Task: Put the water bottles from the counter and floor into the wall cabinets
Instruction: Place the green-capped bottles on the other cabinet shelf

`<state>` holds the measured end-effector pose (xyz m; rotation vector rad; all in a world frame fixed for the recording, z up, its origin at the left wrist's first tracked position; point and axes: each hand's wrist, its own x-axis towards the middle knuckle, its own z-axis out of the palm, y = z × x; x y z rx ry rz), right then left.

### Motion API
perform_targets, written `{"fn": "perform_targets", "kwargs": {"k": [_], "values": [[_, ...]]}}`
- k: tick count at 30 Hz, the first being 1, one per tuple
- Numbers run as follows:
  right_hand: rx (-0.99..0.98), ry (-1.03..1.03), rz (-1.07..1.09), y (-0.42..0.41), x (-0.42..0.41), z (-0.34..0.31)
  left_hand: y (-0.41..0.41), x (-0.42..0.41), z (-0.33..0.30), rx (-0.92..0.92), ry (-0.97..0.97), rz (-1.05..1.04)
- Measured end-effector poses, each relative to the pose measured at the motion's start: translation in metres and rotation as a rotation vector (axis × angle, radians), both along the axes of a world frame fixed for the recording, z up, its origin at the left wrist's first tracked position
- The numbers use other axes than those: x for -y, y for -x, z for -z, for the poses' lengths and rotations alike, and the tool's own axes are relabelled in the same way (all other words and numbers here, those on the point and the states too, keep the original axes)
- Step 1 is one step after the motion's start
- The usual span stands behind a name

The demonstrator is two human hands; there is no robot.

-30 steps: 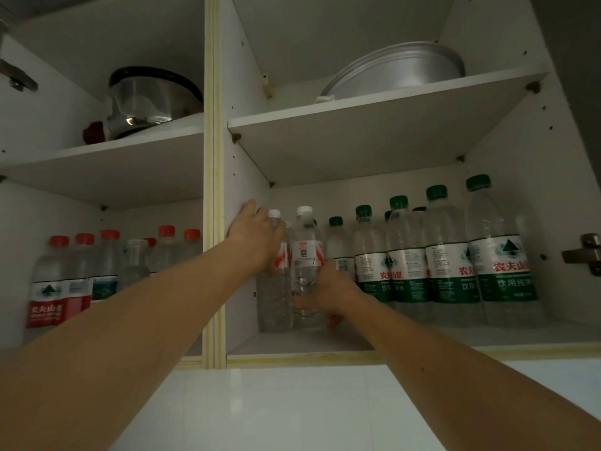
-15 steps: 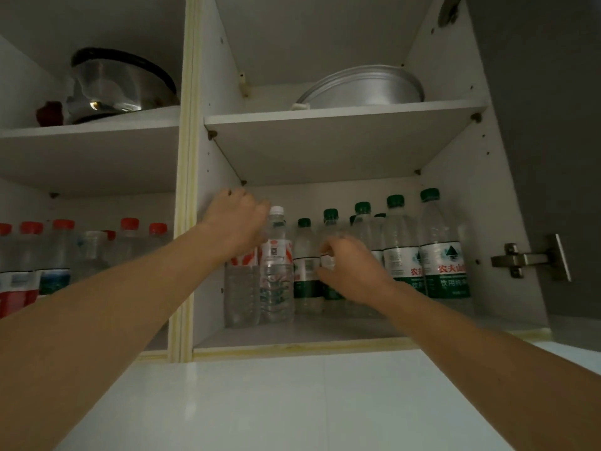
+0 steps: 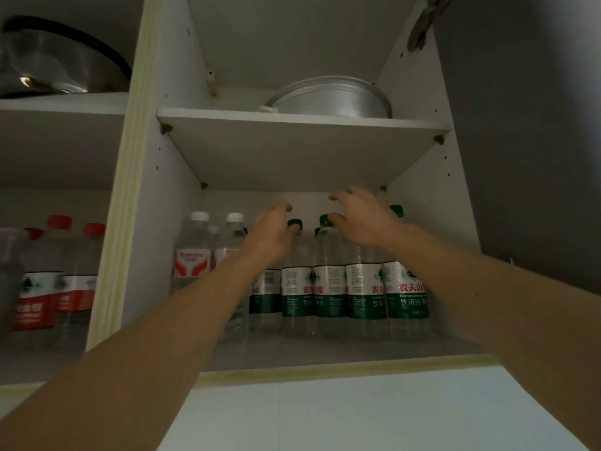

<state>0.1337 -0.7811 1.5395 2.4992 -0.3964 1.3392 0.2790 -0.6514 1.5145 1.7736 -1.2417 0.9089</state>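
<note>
Your left hand [image 3: 271,237] and right hand [image 3: 364,219] are both raised inside the right-hand wall cabinet [image 3: 305,148], at about 12 o'clock from you, over the caps of the green-label bottles [image 3: 328,288] on the lower shelf. Fingers on both hands are spread and loosely bent; neither appears to grip anything, though contact with the caps behind them cannot be confirmed from this angle. The green-label row stands upright and packed close, filling the shelf from centre to 2 o'clock. Two white-cap bottles [image 3: 192,255] stand just beside that row at 11 o'clock, against the left wall. In the neighbouring compartment at 9 o'clock, red-cap bottles [image 3: 78,275] are already shelved, somewhat blurred. A metal pan [image 3: 331,97] sits on the upper shelf, a pot [image 3: 58,63] on the shelf at 10 o'clock. Judged progress: well advanced, both lower shelves largely stocked. Counter and floor lie outside this view, so what remains cannot be verified.
</note>
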Motion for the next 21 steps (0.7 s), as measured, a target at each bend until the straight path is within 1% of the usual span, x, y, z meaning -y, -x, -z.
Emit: {"fn": "perform_targets", "kwargs": {"k": [4,8,11,14,17,21], "values": [[-0.101,-0.03,0.019,-0.021,0.011,-0.015,-0.015,0.02,-0.011,-0.173,-0.017,0.019],[-0.15,-0.051,0.037,-0.036,0.016,-0.026,-0.029,0.033,-0.016,-0.237,-0.069,0.066],[-0.143,-0.053,0.046,-0.042,0.015,-0.027,-0.032,0.038,-0.018,-0.293,-0.068,0.169],[-0.092,-0.049,0.032,-0.044,0.014,-0.026,-0.03,0.04,-0.02,-0.27,-0.093,0.154],[-0.086,-0.057,0.022,-0.043,0.014,-0.026,-0.024,0.04,-0.023,-0.225,-0.053,0.105],[-0.031,-0.12,-0.127,-0.042,0.006,-0.03,-0.019,0.027,-0.029,-0.189,0.008,0.042]]}}
